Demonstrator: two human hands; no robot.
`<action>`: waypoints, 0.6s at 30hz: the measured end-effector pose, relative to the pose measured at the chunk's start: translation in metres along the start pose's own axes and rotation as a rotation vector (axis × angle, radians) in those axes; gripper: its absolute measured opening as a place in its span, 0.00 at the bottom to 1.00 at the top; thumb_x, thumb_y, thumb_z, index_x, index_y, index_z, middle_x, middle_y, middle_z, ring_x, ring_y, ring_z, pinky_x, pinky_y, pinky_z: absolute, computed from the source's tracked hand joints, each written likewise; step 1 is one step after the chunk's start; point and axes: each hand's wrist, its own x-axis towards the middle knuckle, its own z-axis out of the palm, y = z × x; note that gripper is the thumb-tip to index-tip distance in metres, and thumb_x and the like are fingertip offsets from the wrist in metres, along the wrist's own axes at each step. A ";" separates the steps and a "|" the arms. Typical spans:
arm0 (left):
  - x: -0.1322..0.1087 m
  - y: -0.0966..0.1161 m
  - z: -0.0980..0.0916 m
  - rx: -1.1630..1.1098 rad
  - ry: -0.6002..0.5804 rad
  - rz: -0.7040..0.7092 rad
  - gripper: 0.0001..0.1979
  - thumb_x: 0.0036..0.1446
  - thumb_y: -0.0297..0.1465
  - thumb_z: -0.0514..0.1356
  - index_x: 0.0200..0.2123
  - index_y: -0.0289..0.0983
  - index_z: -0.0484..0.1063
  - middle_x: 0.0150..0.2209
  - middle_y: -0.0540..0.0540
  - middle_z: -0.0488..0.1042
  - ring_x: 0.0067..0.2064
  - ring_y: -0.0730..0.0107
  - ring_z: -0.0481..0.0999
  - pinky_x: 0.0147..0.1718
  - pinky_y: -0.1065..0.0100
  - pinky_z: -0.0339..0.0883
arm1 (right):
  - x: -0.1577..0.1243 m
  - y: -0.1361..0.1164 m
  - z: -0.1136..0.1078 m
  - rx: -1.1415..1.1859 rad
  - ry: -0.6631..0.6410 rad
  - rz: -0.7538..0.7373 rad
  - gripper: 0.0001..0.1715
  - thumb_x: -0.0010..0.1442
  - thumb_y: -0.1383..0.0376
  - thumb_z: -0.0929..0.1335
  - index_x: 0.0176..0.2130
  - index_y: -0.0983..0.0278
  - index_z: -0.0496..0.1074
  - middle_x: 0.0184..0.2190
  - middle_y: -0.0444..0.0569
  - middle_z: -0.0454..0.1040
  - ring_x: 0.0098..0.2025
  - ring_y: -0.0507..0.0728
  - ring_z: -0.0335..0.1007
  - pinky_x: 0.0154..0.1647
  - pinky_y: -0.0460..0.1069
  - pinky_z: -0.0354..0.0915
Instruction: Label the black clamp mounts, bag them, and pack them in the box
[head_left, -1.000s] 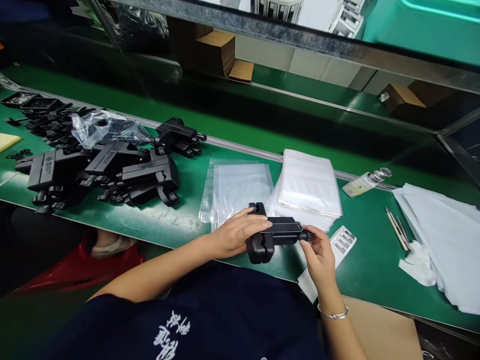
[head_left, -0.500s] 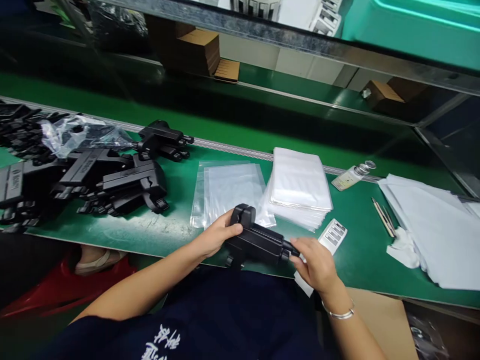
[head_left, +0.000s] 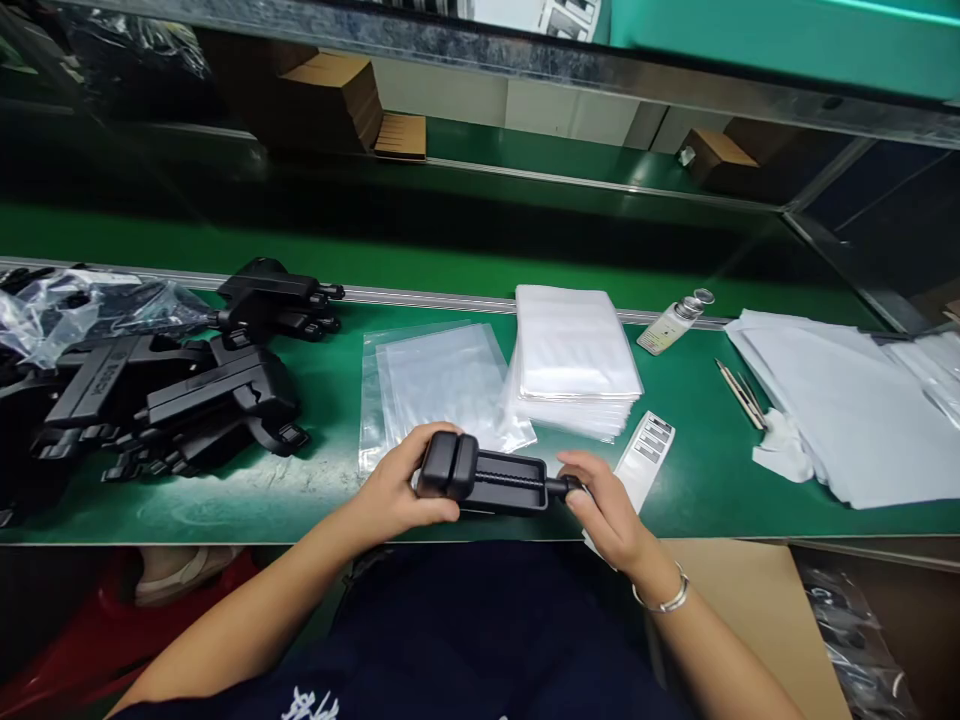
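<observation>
A black clamp [head_left: 510, 480] with two thick padded jaws at one end and a threaded rod along an open trough is held level above the bench's front edge. My left hand [head_left: 401, 485] is closed round the jaw end, thumb along the near side. At the other end, my right hand [head_left: 606, 505] pinches the knob of the rod between thumb and fingers. Behind the clamp lie flat clear plastic bags [head_left: 442, 380]. Beside them is a thick stack of white translucent sleeves [head_left: 574, 345]. A white label strip [head_left: 645, 455] lies near my right hand.
Several similar black clamps [head_left: 225, 395] are piled at the left, with a crumpled clear bag [head_left: 97, 305]. To the right are a small bottle [head_left: 671, 325], tweezers [head_left: 739, 392] and white sheets [head_left: 847, 400]. A metal-edged shelf [head_left: 487, 60] crosses overhead.
The clamp has rolled in my hands, so its trough and threaded rod now face up. Both hands still hold its ends. The camera view has shifted to the right.
</observation>
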 end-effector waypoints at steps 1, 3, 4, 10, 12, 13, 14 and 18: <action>0.000 0.000 -0.002 0.061 -0.032 0.137 0.33 0.49 0.49 0.67 0.54 0.42 0.64 0.46 0.41 0.76 0.45 0.57 0.78 0.40 0.63 0.73 | 0.002 0.000 0.001 0.178 -0.025 0.185 0.20 0.68 0.59 0.58 0.58 0.57 0.60 0.29 0.44 0.66 0.28 0.54 0.63 0.31 0.50 0.64; 0.001 0.001 -0.005 0.170 -0.118 0.420 0.30 0.54 0.41 0.66 0.57 0.42 0.62 0.48 0.39 0.76 0.48 0.58 0.78 0.45 0.59 0.72 | 0.007 0.001 0.001 0.526 -0.094 0.525 0.21 0.67 0.56 0.59 0.56 0.59 0.63 0.22 0.39 0.58 0.23 0.52 0.57 0.26 0.47 0.61; 0.001 0.002 -0.005 0.220 -0.157 0.529 0.28 0.57 0.38 0.65 0.58 0.42 0.61 0.50 0.38 0.76 0.50 0.58 0.77 0.48 0.57 0.71 | 0.011 0.003 0.001 0.664 -0.138 0.650 0.22 0.65 0.55 0.61 0.54 0.60 0.65 0.20 0.38 0.55 0.21 0.50 0.53 0.23 0.45 0.59; -0.003 0.003 0.000 0.190 -0.130 0.361 0.27 0.50 0.34 0.69 0.54 0.46 0.68 0.49 0.42 0.77 0.48 0.56 0.78 0.48 0.57 0.71 | 0.018 0.013 0.003 0.909 -0.165 0.757 0.27 0.62 0.50 0.64 0.52 0.64 0.70 0.15 0.34 0.49 0.17 0.47 0.39 0.19 0.43 0.55; -0.002 -0.002 0.006 0.063 0.062 0.042 0.27 0.47 0.40 0.70 0.50 0.44 0.69 0.46 0.43 0.78 0.45 0.55 0.78 0.44 0.60 0.71 | 0.014 0.017 0.007 0.815 -0.037 0.659 0.31 0.64 0.45 0.59 0.54 0.64 0.68 0.16 0.36 0.55 0.17 0.48 0.45 0.22 0.46 0.61; -0.001 -0.006 0.010 -0.023 0.167 -0.109 0.28 0.46 0.43 0.70 0.49 0.42 0.70 0.44 0.43 0.77 0.44 0.56 0.78 0.42 0.61 0.71 | 0.013 0.019 0.010 0.720 0.043 0.591 0.33 0.64 0.44 0.59 0.54 0.64 0.68 0.18 0.38 0.60 0.18 0.49 0.50 0.23 0.48 0.63; 0.001 -0.008 0.014 -0.124 0.255 -0.228 0.30 0.45 0.47 0.69 0.49 0.41 0.70 0.43 0.44 0.77 0.43 0.56 0.77 0.41 0.62 0.71 | 0.011 0.020 0.012 0.605 0.114 0.515 0.32 0.64 0.43 0.60 0.53 0.63 0.68 0.22 0.42 0.65 0.20 0.51 0.57 0.26 0.49 0.65; 0.011 -0.012 0.026 -0.487 0.355 -0.415 0.33 0.43 0.51 0.68 0.48 0.38 0.69 0.41 0.45 0.75 0.43 0.59 0.74 0.40 0.66 0.68 | 0.008 0.025 0.023 0.292 0.193 0.300 0.21 0.63 0.50 0.66 0.48 0.61 0.72 0.37 0.50 0.74 0.38 0.57 0.71 0.39 0.51 0.69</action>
